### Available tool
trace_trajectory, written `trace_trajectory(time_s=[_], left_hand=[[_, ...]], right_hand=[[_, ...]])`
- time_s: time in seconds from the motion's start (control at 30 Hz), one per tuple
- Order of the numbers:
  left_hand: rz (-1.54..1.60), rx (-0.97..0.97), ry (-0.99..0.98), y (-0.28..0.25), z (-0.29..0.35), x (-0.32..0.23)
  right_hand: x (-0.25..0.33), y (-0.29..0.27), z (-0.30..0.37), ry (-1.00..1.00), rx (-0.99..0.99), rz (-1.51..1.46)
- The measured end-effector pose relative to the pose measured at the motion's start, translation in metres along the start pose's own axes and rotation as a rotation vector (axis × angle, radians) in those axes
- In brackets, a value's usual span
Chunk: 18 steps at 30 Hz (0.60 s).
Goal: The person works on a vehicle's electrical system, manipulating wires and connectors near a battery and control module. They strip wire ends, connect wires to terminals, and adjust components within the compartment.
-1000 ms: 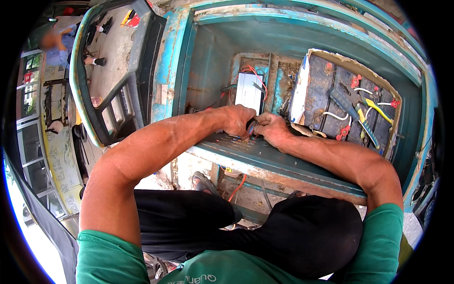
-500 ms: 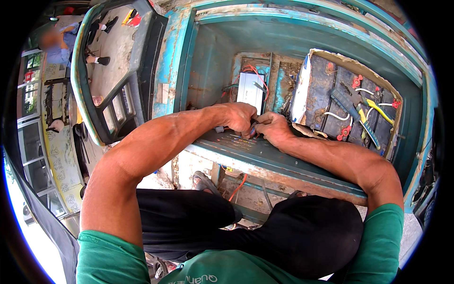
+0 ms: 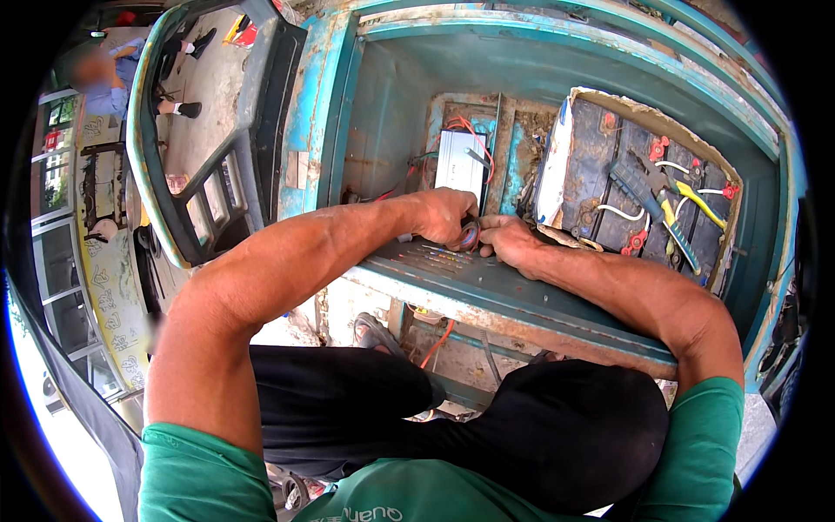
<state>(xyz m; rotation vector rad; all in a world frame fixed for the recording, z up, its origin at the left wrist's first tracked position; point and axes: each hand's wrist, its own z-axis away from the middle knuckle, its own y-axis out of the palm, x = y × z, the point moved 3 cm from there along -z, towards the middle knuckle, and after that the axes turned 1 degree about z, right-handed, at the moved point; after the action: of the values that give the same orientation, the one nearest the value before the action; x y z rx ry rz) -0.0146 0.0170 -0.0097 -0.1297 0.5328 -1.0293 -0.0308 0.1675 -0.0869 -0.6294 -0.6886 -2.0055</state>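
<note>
The left hand (image 3: 445, 217) is curled nearly closed, knuckles up, gripping a small ring-shaped item (image 3: 470, 234) between the hands, above the teal ledge (image 3: 522, 291). The right hand (image 3: 513, 244) meets it from the other side, thumb and fingertips drawn close; whether they pinch anything cannot be told. Both forearms (image 3: 326, 248) angle inward.
</note>
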Motion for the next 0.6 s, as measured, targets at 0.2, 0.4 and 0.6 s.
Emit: trace_trajectory(time_s=[0.2,0.4,0.6], left_hand=[[-0.191,0.004,0.097,-0.006,0.004,-0.004],[-0.144,0.062,0.067,-0.014,0.004,-0.005],[-0.163,0.096,0.035,-0.016,-0.007,0.006]], right_hand=[[-0.005,-0.001,0.001,-0.12,-0.068,0.055],[0.006,-0.001,0.01,-0.189,-0.078,0.207],[0.003,-0.007,0.014,-0.589,-0.238,0.557]])
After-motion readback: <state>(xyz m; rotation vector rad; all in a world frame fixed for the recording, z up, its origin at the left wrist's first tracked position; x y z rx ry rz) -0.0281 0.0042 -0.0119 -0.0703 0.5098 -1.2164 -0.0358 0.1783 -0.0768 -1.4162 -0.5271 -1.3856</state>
